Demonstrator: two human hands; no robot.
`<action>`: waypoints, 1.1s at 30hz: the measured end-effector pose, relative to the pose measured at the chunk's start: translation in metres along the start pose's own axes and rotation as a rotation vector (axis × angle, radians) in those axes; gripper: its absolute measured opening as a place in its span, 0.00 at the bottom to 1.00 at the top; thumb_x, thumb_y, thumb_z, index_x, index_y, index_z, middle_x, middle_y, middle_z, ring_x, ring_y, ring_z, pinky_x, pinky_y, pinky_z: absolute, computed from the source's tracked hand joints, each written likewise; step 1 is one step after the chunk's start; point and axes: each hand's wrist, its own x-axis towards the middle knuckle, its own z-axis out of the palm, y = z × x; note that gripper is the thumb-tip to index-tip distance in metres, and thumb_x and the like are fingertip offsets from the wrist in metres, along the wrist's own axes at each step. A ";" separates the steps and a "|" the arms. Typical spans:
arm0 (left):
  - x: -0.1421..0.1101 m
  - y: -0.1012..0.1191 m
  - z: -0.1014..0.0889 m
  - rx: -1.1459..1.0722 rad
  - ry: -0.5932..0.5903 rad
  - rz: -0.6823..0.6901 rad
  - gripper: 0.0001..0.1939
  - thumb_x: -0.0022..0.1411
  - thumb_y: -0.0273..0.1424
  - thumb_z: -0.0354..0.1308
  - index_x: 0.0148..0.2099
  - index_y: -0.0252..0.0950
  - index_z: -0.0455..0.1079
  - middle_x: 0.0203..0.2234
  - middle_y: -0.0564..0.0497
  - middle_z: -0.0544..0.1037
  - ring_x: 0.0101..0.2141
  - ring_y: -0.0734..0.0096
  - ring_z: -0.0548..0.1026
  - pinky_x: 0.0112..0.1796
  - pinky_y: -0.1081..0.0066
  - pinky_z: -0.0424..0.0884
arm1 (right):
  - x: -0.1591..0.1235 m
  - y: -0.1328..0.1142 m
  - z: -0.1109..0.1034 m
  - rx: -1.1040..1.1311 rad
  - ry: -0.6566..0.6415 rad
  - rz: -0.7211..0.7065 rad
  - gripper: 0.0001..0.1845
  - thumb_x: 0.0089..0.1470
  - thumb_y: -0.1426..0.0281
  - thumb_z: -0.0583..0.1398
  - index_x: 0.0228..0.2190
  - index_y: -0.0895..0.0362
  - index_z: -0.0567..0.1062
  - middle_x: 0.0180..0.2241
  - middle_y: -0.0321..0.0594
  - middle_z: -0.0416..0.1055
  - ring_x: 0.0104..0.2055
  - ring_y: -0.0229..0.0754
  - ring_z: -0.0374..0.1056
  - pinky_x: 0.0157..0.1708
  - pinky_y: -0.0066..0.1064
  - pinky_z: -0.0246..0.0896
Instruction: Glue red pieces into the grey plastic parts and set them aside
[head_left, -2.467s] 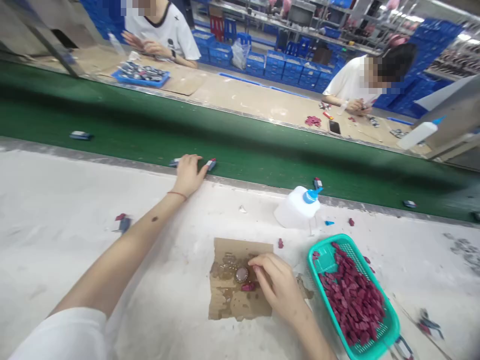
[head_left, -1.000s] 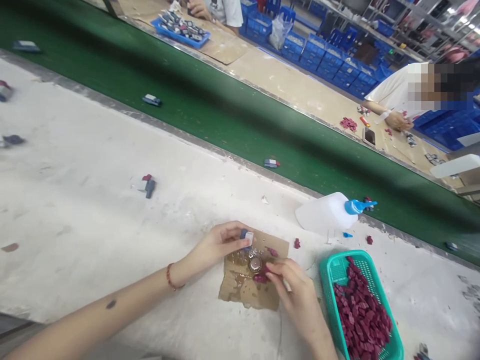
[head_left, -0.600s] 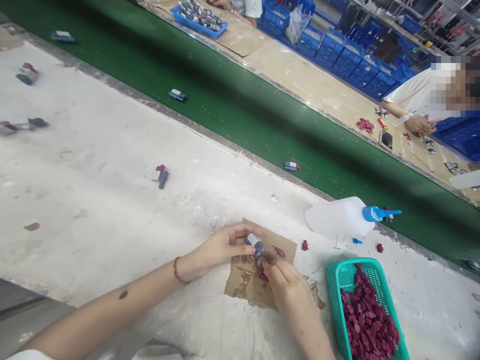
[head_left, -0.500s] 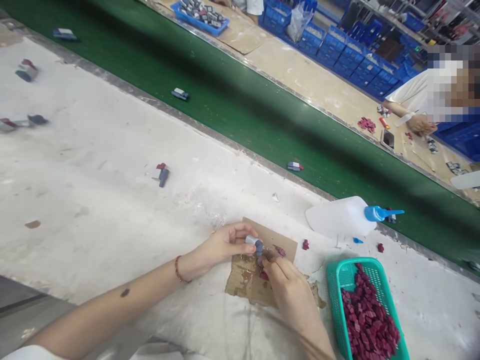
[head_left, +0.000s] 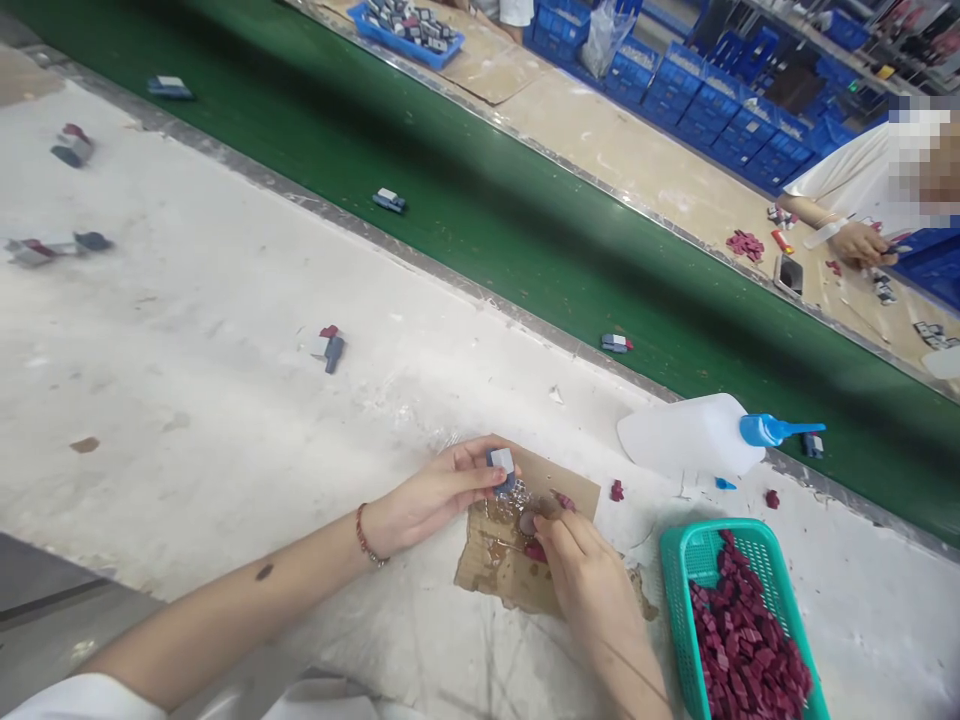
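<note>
Along the green conveyor belt (head_left: 480,250), on our white, stained table (head_left: 225,400), our left hand (head_left: 442,490) pinches a small blue-and-grey plastic piece (head_left: 501,468) above the torn brown cardboard (head_left: 495,575), while our right hand (head_left: 581,560) curls its fingertips by the round metal cap (head_left: 527,523), perhaps gripping something too hidden to tell.

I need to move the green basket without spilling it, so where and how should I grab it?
I'd grip the green basket by its rim, from above, on both long sides at once. The rim runs along both, and the loose maroon pieces inside favour a level lift.
</note>
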 end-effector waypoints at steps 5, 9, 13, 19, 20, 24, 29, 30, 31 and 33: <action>-0.001 -0.005 0.002 0.096 -0.111 0.050 0.23 0.56 0.39 0.68 0.52 0.39 0.70 0.33 0.53 0.75 0.31 0.72 0.75 0.35 0.70 0.70 | 0.000 -0.002 0.003 0.127 -0.016 -0.005 0.21 0.68 0.73 0.44 0.32 0.56 0.74 0.27 0.40 0.72 0.28 0.43 0.70 0.27 0.32 0.65; -0.001 -0.009 0.005 0.279 -0.147 0.134 0.19 0.59 0.38 0.66 0.49 0.37 0.66 0.36 0.50 0.75 0.29 0.74 0.73 0.32 0.72 0.68 | 0.004 0.003 -0.002 0.349 0.003 0.068 0.14 0.67 0.72 0.50 0.36 0.55 0.76 0.31 0.42 0.76 0.32 0.43 0.74 0.31 0.32 0.70; 0.000 -0.012 0.003 0.363 -0.133 0.173 0.18 0.58 0.42 0.65 0.43 0.36 0.66 0.35 0.49 0.75 0.36 0.69 0.73 0.37 0.70 0.67 | 0.004 0.013 -0.014 0.627 0.063 0.263 0.06 0.61 0.70 0.60 0.35 0.54 0.78 0.33 0.41 0.79 0.37 0.44 0.76 0.37 0.33 0.73; -0.007 -0.011 0.002 0.537 -0.187 0.124 0.19 0.61 0.47 0.59 0.41 0.37 0.63 0.30 0.53 0.68 0.31 0.72 0.66 0.33 0.71 0.64 | 0.000 0.018 -0.018 0.822 0.206 0.394 0.04 0.55 0.68 0.65 0.30 0.55 0.79 0.31 0.42 0.80 0.34 0.45 0.76 0.34 0.34 0.73; -0.008 -0.011 0.002 0.580 -0.206 0.120 0.19 0.62 0.47 0.58 0.41 0.37 0.62 0.29 0.54 0.67 0.30 0.72 0.65 0.32 0.72 0.63 | 0.000 0.017 -0.017 0.835 0.219 0.386 0.03 0.55 0.68 0.65 0.30 0.55 0.80 0.31 0.43 0.80 0.34 0.45 0.76 0.34 0.34 0.73; -0.009 -0.011 0.001 0.734 -0.230 0.130 0.16 0.64 0.45 0.55 0.41 0.37 0.63 0.30 0.54 0.66 0.30 0.72 0.63 0.31 0.72 0.60 | 0.001 0.011 -0.012 0.853 0.242 0.332 0.02 0.55 0.71 0.65 0.31 0.54 0.80 0.31 0.41 0.80 0.34 0.44 0.76 0.34 0.33 0.73; -0.010 -0.011 0.001 0.823 -0.240 0.146 0.14 0.65 0.43 0.54 0.41 0.37 0.64 0.31 0.52 0.69 0.31 0.70 0.65 0.31 0.72 0.61 | 0.006 0.004 -0.011 0.822 0.252 0.292 0.02 0.56 0.72 0.64 0.31 0.54 0.79 0.30 0.40 0.80 0.33 0.43 0.76 0.34 0.32 0.73; -0.010 -0.010 0.002 0.834 -0.237 0.148 0.13 0.65 0.43 0.54 0.41 0.37 0.65 0.31 0.52 0.69 0.31 0.70 0.65 0.32 0.72 0.61 | 0.007 0.004 -0.011 0.818 0.250 0.274 0.02 0.56 0.72 0.64 0.31 0.54 0.79 0.30 0.40 0.80 0.33 0.42 0.76 0.34 0.31 0.73; -0.010 -0.010 0.002 0.842 -0.235 0.146 0.13 0.65 0.42 0.54 0.41 0.37 0.65 0.32 0.52 0.70 0.31 0.70 0.66 0.32 0.72 0.62 | 0.007 0.003 -0.011 0.816 0.247 0.259 0.03 0.56 0.73 0.64 0.31 0.54 0.79 0.30 0.40 0.80 0.33 0.42 0.76 0.34 0.31 0.73; -0.010 -0.009 0.002 0.852 -0.235 0.137 0.13 0.66 0.42 0.53 0.41 0.37 0.65 0.32 0.51 0.70 0.31 0.69 0.66 0.33 0.71 0.62 | 0.007 0.004 -0.012 0.812 0.245 0.258 0.03 0.56 0.73 0.64 0.32 0.53 0.79 0.31 0.39 0.79 0.33 0.41 0.76 0.34 0.31 0.73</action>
